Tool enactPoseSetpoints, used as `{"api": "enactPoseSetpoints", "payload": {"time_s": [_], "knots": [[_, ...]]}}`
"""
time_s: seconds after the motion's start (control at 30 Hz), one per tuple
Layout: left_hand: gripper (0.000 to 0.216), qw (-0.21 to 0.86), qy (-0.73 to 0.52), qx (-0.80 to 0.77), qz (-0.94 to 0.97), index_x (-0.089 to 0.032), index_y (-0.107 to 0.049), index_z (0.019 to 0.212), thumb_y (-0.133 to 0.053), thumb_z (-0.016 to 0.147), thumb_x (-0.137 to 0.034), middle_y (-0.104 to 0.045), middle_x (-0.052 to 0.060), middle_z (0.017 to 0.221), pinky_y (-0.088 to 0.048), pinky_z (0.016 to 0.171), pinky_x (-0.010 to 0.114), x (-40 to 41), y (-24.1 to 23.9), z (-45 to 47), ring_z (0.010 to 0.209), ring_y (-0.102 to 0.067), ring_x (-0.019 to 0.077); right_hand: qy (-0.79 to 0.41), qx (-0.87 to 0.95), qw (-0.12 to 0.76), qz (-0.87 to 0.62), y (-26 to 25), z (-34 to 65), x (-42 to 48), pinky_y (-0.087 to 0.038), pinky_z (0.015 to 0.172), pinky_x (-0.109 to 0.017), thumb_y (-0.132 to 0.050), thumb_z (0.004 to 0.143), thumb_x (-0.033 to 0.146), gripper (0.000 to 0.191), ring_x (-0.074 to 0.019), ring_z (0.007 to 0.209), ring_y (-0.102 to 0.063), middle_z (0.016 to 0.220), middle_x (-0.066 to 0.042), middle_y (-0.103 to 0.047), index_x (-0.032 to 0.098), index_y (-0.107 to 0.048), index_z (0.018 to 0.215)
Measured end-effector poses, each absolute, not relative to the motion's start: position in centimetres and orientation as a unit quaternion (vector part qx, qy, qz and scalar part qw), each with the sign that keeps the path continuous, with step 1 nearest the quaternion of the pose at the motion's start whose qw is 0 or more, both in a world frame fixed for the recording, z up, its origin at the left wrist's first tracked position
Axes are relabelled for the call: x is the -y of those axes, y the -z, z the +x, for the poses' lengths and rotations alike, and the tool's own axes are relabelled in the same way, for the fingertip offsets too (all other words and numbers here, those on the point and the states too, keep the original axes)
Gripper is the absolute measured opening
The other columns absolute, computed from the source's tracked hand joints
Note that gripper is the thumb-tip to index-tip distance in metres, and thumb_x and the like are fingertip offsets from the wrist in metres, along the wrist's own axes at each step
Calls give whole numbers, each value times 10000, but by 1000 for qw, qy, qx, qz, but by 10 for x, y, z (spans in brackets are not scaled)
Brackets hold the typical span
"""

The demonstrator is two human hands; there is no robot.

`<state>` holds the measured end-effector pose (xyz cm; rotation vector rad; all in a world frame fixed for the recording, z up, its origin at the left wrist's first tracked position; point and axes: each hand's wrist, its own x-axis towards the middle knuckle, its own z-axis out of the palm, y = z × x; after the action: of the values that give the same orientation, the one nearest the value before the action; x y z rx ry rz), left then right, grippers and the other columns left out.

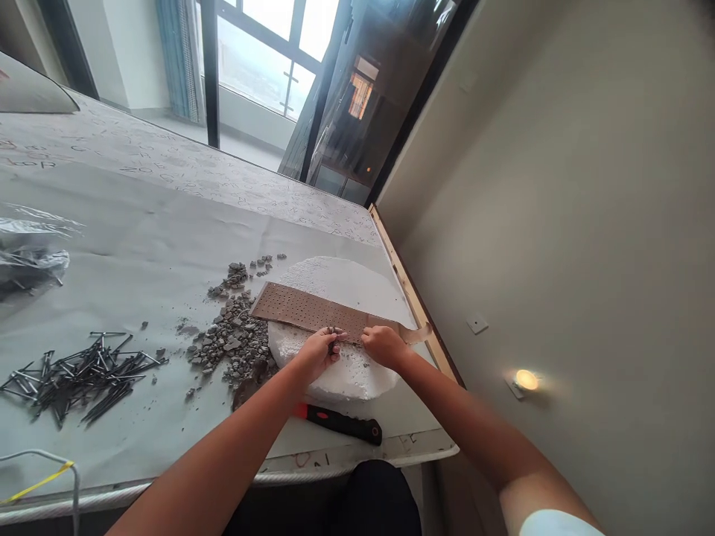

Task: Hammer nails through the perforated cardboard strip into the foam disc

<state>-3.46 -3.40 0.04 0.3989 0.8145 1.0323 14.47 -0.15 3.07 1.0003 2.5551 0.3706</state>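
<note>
A brown strip full of small holes lies slantwise across a round white foam block. My left hand is closed at the strip's near edge, with small dark bits between the fingers that are too small to name. Just to its right, my right hand is also closed, its fingertips pinched at the strip's near edge; what they hold is hidden. Crumbled grey stones are heaped against the foam's left side. Under my wrists lies a tool with a black and red handle, its other end hidden by my left arm and the rubble.
Many loose dark nails form a pile on the left, below a clear plastic bag. The grey-white sheet covers the table. A wooden rail and wall bound the right side; a lit lamp is on the wall.
</note>
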Motion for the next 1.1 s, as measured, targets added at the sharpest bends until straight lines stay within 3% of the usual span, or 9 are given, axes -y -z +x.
{"api": "enactPoseSetpoints", "payload": {"time_s": [0.77,0.97,1.1], "knots": [[143,762,-459,-410,202,-138,-512,822,-456,770,-17,-649,76,929,-320,418,172,34,0,-32,439,-381,22,-91,-930,156,319,-38,152,-4,-356,554,-263,-476,755,-4,224,-173,698,-618,825,-89,-633,121,-654,808],[99,760,-459,-415,198,-138,-530,816,-517,775,-50,-655,84,912,-341,440,173,33,-1,-32,457,-385,25,-90,-934,172,301,-40,152,-6,-355,558,-236,-488,740,-29,243,-157,730,-617,867,-88,-641,119,-644,853],[104,762,-461,-407,202,-133,-544,802,-504,771,-42,-662,83,899,-336,430,177,33,-4,-31,451,-388,28,-90,-926,159,330,-47,150,-7,-386,601,-254,-461,799,39,197,-191,790,-618,866,-106,-651,112,-634,859]]}}
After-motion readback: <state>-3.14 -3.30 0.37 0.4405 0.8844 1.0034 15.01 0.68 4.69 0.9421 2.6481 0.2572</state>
